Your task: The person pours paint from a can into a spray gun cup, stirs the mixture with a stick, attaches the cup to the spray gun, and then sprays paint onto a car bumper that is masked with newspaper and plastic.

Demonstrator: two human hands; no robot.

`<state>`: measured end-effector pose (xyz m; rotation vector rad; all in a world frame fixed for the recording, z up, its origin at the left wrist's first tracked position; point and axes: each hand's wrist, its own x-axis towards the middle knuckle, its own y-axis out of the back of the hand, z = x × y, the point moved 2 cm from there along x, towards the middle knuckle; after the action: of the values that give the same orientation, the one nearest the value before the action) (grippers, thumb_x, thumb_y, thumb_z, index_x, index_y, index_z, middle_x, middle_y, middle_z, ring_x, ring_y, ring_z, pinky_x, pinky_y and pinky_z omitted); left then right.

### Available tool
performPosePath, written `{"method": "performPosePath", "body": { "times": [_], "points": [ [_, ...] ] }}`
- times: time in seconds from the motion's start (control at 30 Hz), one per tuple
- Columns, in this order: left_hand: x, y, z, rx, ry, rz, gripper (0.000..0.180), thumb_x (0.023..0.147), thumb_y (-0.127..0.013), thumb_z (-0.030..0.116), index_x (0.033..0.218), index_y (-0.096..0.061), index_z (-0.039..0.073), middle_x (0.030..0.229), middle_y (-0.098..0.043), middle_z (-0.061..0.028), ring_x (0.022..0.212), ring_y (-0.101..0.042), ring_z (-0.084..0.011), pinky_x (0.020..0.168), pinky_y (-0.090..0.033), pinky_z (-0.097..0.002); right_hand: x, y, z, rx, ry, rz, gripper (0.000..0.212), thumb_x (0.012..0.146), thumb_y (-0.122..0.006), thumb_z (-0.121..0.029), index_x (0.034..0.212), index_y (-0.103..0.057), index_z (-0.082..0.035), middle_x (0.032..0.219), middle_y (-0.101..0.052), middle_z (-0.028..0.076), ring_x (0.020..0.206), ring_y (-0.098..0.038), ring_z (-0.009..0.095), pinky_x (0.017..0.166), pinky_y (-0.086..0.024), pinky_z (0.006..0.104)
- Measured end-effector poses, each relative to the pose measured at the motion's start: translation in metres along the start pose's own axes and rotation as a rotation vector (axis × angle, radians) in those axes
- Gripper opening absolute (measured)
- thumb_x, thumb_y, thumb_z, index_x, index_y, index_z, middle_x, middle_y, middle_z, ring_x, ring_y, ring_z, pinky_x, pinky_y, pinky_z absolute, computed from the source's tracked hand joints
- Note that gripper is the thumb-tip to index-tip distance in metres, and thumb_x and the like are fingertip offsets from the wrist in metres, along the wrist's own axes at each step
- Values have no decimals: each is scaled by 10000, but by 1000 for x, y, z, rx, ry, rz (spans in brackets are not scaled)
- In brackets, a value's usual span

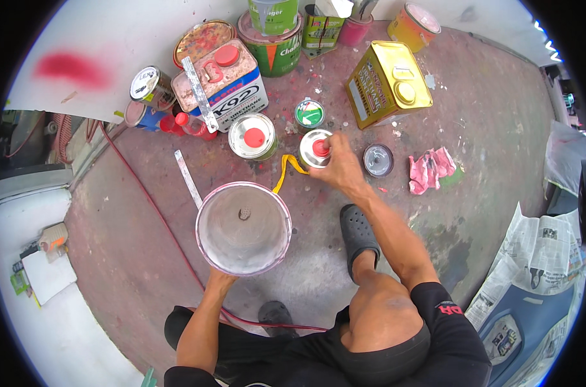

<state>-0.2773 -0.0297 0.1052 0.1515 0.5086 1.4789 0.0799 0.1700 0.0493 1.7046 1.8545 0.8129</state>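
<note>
Floor (138, 258), stained with paint, bears the whole spread. The right hand's (340, 169) grip is clasped on a small silver can (307, 147) with a red cap, just in front of a green-topped tin (310, 114) and right of a larger silver can (254, 137) (it, too, has a red centre). At the near side of a wide, whitish pail (235, 242), the left hand (221, 278) has its fingers hidden, so I cannot tell whether its grip is clenched. A yellow strip (284, 169) bends between pail and small can; a crumpled pink cloth (428, 171) lies to the right.
</note>
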Motion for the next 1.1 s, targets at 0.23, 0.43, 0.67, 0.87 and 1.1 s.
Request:
{"method": "performPosePath", "body": {
  "times": [0.23, 0.43, 0.67, 0.87, 1.1],
  "points": [
    [0, 2, 10, -79, -1, 40, 621, 838, -942, 231, 1363, -730, -24, 1289, -802, -217, 1200, -767, -314, 1058, -575, -426, 11, 40, -89, -73, -61, -179, 661, 704, -966, -311, 1181, -596, -43, 1259, -639, 211, 1115, -718, 434, 938, -607, 510],
    [-7, 10, 19, -179, 3, 124, 621, 834, -943, 229, 1359, -732, -27, 1276, -806, -215, 1180, -775, -307, 1041, -583, -419, 63, 114, -135, -147, -35, 17, 672, 726, -977, -359, 1198, -604, -58, 1261, -676, 202, 1092, -737, 420, 923, -613, 525],
    [-12, 10, 53, -148, -8, 151, 581, 817, -944, 215, 1299, -751, -45, 1194, -827, -206, 1076, -794, -258, 944, -605, -401, 99, 125, -120, -216, -63, 118, 695, 746, -996, -392, 1187, -608, -19, 1245, -696, 194, 1112, -729, 361, 959, -587, 485],
    [-22, 8, 31, -214, 28, 146, 554, 818, -928, 226, 1261, -757, -60, 1142, -829, -226, 1028, -803, -238, 904, -608, -409, 114, 88, -86, -65, -130, 174, 691, 779, -993, -318, 1235, -571, -14, 1361, -634, 237, 1176, -715, 419, 984, -586, 507],
    [-20, 8, 46, -19, -31, 136, 615, 823, -918, 231, 1345, -738, -40, 1215, -819, -226, 1103, -807, -296, 962, -605, -419, 180, 28, -23, -39, -84, 257, 726, 725, -1040, -303, 1189, -580, 11, 1259, -675, 266, 1155, -697, 414, 1006, -577, 489]
  ]
}}
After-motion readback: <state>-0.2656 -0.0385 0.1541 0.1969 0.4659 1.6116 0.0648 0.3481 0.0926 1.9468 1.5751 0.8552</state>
